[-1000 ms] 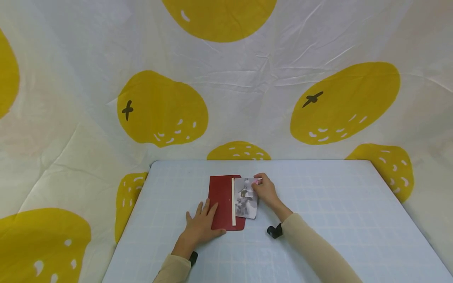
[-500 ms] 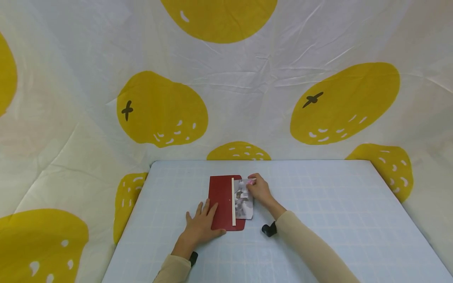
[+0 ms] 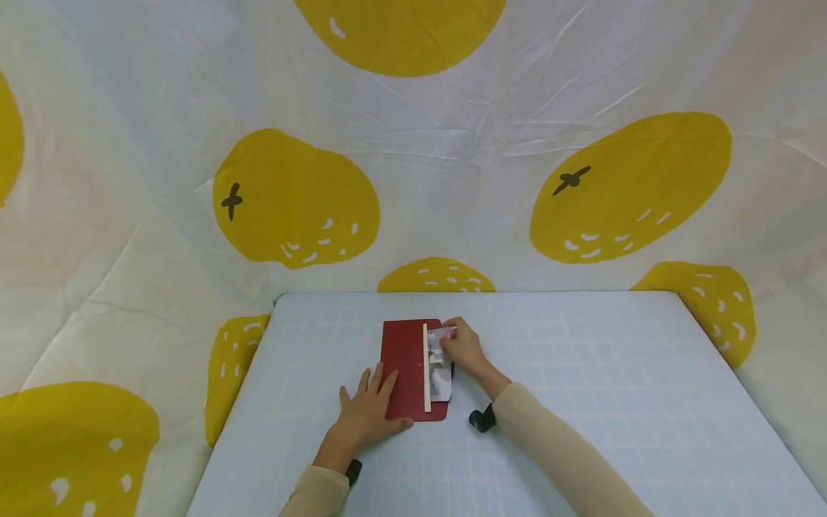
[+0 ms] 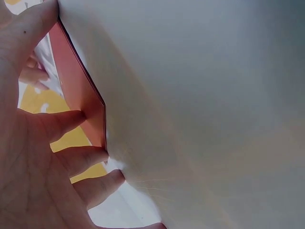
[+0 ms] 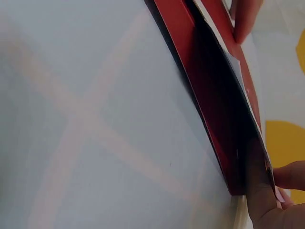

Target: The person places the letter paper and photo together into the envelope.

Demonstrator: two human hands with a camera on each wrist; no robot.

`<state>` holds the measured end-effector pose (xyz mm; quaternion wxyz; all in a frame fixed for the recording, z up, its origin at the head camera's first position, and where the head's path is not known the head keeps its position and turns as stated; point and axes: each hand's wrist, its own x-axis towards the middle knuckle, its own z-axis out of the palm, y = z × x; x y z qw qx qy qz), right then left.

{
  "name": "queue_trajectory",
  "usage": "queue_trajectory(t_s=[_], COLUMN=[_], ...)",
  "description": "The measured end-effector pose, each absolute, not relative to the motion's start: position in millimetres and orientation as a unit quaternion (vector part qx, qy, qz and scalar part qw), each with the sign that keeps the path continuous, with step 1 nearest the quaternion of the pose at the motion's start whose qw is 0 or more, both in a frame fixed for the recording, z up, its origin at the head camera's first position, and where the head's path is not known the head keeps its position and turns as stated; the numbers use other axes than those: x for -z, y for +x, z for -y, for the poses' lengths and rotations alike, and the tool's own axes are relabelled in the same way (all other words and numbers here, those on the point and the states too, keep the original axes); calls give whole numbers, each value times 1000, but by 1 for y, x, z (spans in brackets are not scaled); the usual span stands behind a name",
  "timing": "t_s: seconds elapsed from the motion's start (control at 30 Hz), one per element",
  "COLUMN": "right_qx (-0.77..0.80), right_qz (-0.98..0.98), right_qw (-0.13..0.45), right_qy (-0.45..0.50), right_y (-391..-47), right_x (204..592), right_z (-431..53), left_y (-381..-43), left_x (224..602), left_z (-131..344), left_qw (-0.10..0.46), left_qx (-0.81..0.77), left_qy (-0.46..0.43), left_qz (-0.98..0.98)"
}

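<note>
A flat red envelope [image 3: 405,352] lies on the table, with a thin cream strip [image 3: 426,380] running along it near its right side. My left hand [image 3: 367,416] rests spread on the envelope's left edge, fingers extended. My right hand [image 3: 466,348] pinches the upper right corner of a grey photo card [image 3: 441,380] between thumb and fingers. The card's left edge meets the strip, and its left part is hidden. Seen from the right wrist, the card's dark underside [image 5: 217,52] tilts up above the red paper [image 5: 198,76].
A pale blue checked cloth covers the table [image 3: 581,373]. Behind it hangs a white curtain [image 3: 452,179] printed with large yellow fruit. Black wrist cameras [image 3: 481,419] sit close to the table under both forearms.
My right hand has moved left with the photo card, and less of the card shows to the right of the strip. My left hand and the envelope have stayed in place.
</note>
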<state>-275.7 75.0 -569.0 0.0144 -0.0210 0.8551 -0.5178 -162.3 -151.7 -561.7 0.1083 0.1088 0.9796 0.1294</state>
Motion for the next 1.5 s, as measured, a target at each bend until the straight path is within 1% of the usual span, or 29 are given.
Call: queue_trajectory(t_s=[0.23,0.37,0.5,0.67,0.77,1.07,1.5], right_qx=[521,521,527,592,631,653,658], right_qz=[-853,-853,-848,-797,-765,-743,-737], right_qw=[10,17,54,117,131,143,153], right_qy=[-37,-37,-21,1,7,14,16], right_y=[-271,-269,-264,-250,-242,-229,-227], right_x=[566,565,565,561,558,561,560], right_z=[-66,-65,-71,-84,-90,-97,-100], left_y=[-162,-162,-162,-164,-164,-162,-162], left_x=[565,565,565,563,561,558,562], left_z=[153,154,153,152,152,152,152], left_qw=[108,110,109,110,109,118,116], left_qx=[-128,-129,-129,-131,-135,-137,-137], left_qy=[110,107,104,102,101,99,99], left_qz=[-980,-980,-980,-980,-980,-978,-979])
